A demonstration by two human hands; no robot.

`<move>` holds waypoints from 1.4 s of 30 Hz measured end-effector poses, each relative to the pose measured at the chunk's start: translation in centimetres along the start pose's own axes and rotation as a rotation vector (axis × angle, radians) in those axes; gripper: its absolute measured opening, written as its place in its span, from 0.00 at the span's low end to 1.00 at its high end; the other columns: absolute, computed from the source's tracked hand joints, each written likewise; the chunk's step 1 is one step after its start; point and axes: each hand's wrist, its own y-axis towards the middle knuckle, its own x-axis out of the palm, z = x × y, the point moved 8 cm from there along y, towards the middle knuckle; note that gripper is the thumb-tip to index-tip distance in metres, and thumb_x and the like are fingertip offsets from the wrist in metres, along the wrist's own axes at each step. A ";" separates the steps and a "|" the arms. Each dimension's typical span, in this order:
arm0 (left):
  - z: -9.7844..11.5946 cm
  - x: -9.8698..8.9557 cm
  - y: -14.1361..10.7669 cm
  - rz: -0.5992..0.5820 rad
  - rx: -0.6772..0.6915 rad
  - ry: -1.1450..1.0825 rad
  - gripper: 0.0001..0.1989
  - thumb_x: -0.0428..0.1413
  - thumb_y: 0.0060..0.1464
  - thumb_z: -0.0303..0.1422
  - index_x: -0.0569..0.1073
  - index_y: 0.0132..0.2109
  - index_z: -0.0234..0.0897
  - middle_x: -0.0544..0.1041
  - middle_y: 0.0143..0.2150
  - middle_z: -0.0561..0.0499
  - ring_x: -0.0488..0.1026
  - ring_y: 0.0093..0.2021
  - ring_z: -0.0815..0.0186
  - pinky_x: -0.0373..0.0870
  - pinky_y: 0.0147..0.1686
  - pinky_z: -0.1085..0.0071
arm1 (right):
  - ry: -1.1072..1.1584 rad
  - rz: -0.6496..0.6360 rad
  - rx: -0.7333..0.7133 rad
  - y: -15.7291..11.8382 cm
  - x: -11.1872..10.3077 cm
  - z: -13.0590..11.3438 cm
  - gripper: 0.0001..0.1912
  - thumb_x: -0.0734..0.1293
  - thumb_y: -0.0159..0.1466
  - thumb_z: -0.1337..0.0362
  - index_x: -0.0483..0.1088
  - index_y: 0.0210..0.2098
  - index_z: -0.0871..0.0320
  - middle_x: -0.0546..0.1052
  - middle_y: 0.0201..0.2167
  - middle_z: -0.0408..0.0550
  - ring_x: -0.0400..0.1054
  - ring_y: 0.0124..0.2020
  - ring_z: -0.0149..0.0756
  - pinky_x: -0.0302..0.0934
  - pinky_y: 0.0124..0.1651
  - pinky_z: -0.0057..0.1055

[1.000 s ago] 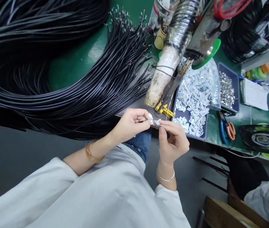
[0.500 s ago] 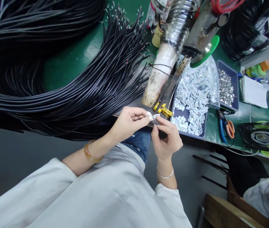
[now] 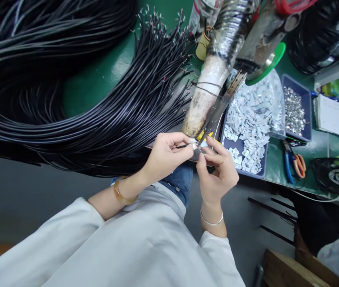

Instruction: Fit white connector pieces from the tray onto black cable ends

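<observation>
My left hand [image 3: 171,153] pinches a thin black cable [image 3: 182,146] close to its end, with white on the fingertips. Facing it, my right hand [image 3: 217,169] has thumb and fingers drawn together around something too small to make out. Between the fingertips the cable end meets the dark tip of a slotted metal rod [image 3: 232,89] that looks like a soldering iron, slanting down from the upper right. A yellow tool [image 3: 208,136] lies just behind, partly hidden by the rod and my right fingers.
A large bundle of black cables [image 3: 106,107] covers the left of the green bench. A wrapped duct [image 3: 201,97] hangs close above my hands. At right are a tray of small pale pieces [image 3: 249,149], a bin of metal parts [image 3: 295,113], and orange-and-blue pliers [image 3: 293,161].
My hands have shifted slightly right in view, along with the whole scene. The cable end now meets the rod's tip, and the yellow tool is more covered.
</observation>
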 end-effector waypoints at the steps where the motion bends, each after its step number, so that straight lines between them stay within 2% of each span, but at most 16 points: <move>1: 0.0 0.0 0.0 0.003 0.005 0.008 0.04 0.62 0.45 0.30 0.78 0.28 0.32 0.72 0.21 0.55 0.68 0.24 0.72 0.66 0.25 0.77 | -0.005 0.004 -0.010 0.1 0.0 -0.2 0.07 0.69 0.63 0.74 0.72 0.38 0.56 0.80 0.52 0.51 0.80 0.47 0.37 0.80 0.46 0.35; 4: 0.1 -0.1 -0.1 0.004 0.004 0.033 0.04 0.62 0.46 0.30 0.78 0.27 0.33 0.71 0.21 0.55 0.67 0.24 0.73 0.65 0.25 0.77 | 0.002 0.014 -0.020 0.2 -0.1 -0.4 0.07 0.70 0.62 0.74 0.72 0.36 0.56 0.81 0.51 0.51 0.80 0.47 0.37 0.80 0.46 0.36; 9: -0.1 -0.1 -0.1 -0.014 -0.027 0.068 0.02 0.62 0.45 0.28 0.78 0.27 0.33 0.71 0.21 0.55 0.66 0.23 0.73 0.65 0.24 0.77 | -0.046 0.006 0.009 0.1 -0.2 0.1 0.05 0.69 0.64 0.71 0.72 0.36 0.55 0.82 0.46 0.49 0.80 0.40 0.35 0.78 0.36 0.31; 12: -0.1 -0.1 -0.2 -0.021 -0.022 0.076 0.02 0.62 0.45 0.28 0.78 0.28 0.33 0.73 0.22 0.54 0.68 0.24 0.72 0.65 0.24 0.76 | -0.072 0.012 0.013 0.3 -0.3 0.0 0.05 0.70 0.63 0.71 0.73 0.37 0.55 0.82 0.44 0.48 0.80 0.41 0.35 0.76 0.34 0.29; 19: -0.1 0.0 -0.1 -0.049 -0.020 0.085 0.03 0.61 0.47 0.28 0.78 0.29 0.32 0.74 0.24 0.53 0.66 0.24 0.73 0.63 0.24 0.77 | 0.011 0.052 -0.009 0.3 -0.4 -0.5 0.08 0.71 0.60 0.75 0.73 0.36 0.56 0.82 0.46 0.49 0.80 0.43 0.35 0.79 0.44 0.34; 22: -0.2 0.1 0.0 -0.085 -0.039 0.086 0.03 0.61 0.46 0.28 0.78 0.29 0.31 0.73 0.24 0.54 0.65 0.24 0.74 0.62 0.25 0.78 | 0.039 0.047 0.007 -0.2 -0.3 0.0 0.06 0.70 0.62 0.72 0.71 0.36 0.55 0.82 0.46 0.49 0.81 0.42 0.36 0.79 0.43 0.36; 26: -0.2 0.2 -0.1 -0.129 -0.077 0.085 0.04 0.60 0.47 0.29 0.78 0.29 0.32 0.72 0.23 0.53 0.66 0.25 0.72 0.63 0.26 0.76 | -0.037 0.038 -0.027 -0.4 -0.5 -0.2 0.07 0.70 0.63 0.71 0.70 0.37 0.54 0.83 0.45 0.48 0.81 0.40 0.36 0.78 0.40 0.33; 32: 0.1 0.4 -0.4 -0.211 -0.094 0.059 0.09 0.60 0.49 0.31 0.77 0.24 0.31 0.72 0.22 0.53 0.65 0.26 0.71 0.64 0.28 0.74 | -0.126 0.058 -0.094 0.0 -0.8 -1.1 0.10 0.71 0.62 0.74 0.73 0.39 0.53 0.84 0.42 0.46 0.81 0.42 0.36 0.77 0.45 0.33; 37: 0.2 0.2 -0.2 -0.173 -0.071 0.064 0.06 0.60 0.47 0.28 0.79 0.24 0.31 0.74 0.23 0.53 0.67 0.26 0.70 0.65 0.27 0.75 | -0.205 0.056 -0.166 0.1 -0.5 -1.5 0.09 0.72 0.62 0.73 0.74 0.39 0.53 0.84 0.42 0.45 0.81 0.41 0.35 0.77 0.45 0.33; 42: 0.2 0.2 0.0 -0.122 -0.022 0.088 0.05 0.60 0.47 0.28 0.81 0.27 0.31 0.77 0.25 0.51 0.69 0.26 0.71 0.67 0.27 0.76 | -0.190 0.042 -0.141 0.3 -0.2 -1.1 0.10 0.72 0.61 0.74 0.74 0.38 0.54 0.84 0.42 0.46 0.80 0.42 0.34 0.77 0.45 0.32</move>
